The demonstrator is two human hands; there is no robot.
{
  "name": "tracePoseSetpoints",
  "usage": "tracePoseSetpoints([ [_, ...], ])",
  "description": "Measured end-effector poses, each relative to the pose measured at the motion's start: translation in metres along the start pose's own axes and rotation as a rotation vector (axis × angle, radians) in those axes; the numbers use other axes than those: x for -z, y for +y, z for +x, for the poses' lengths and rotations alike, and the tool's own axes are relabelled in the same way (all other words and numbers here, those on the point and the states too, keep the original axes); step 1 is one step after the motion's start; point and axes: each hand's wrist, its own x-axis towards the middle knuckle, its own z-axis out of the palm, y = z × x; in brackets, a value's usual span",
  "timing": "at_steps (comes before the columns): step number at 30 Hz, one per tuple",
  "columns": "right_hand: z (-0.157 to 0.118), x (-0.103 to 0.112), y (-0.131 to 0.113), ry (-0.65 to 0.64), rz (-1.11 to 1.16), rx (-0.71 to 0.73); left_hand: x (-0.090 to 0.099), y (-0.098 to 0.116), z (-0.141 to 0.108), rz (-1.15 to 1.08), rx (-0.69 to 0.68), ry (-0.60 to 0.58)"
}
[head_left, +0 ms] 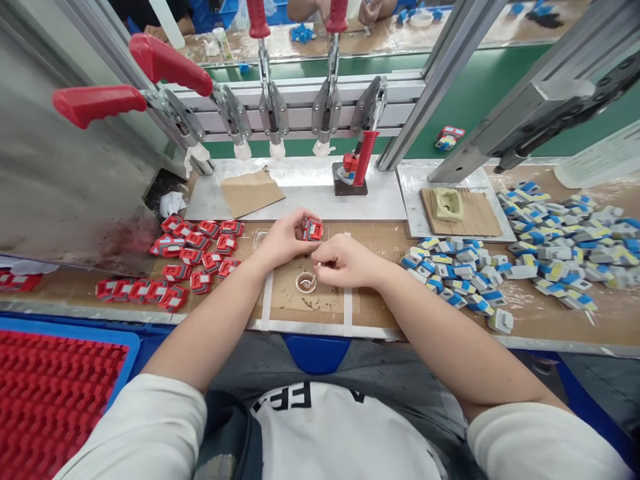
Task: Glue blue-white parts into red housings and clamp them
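Holding the red block (313, 230) pinched in the left grip (286, 240), just up and left of the right grip (337, 260), closed on a thin stick (314, 279) slanting down at the little cup (297, 287) on the counter (373, 310). Can't call its long axis tbh.

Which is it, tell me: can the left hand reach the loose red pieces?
Probably yes: nothing visible blocks the way to the red pieces, but the left hand holds a red part and might have to set it down.
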Motion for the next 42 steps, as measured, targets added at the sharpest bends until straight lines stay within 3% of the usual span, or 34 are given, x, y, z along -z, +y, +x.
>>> tracePoseSetpoints([
  [5,0.001,-0.006,-0.003,-0.102,-0.117,-0.026,0.0,0.003,-0.001,0.011,-0.004,-0.004],
  [9,0.001,-0.002,-0.004,-0.038,0.033,-0.009,0.0,0.003,-0.002,-0.015,-0.017,-0.014],
  [11,0.001,0.003,-0.001,0.092,0.189,-0.064,0.0,0.001,-0.002,-0.026,-0.017,-0.023],
  [16,0.008,0.009,0.017,0.683,0.55,-0.31,0.0,0.001,-0.003,0.008,0.01,-0.039],
  [18,0.012,0.007,0.025,0.771,0.632,-0.363,0.001,0.002,-0.003,0.029,0.012,-0.041],
  [26,0.013,0.002,0.034,0.699,0.577,-0.407,0.001,-0.002,-0.001,0.036,-0.018,-0.052],
  [33,0.011,0.008,0.031,0.625,0.292,-0.426,0.001,-0.003,-0.001,0.058,-0.012,-0.047],
  [42,0.008,0.012,0.024,0.643,0.088,-0.392,0.0,0.0,-0.002,0.057,0.011,-0.042],
])
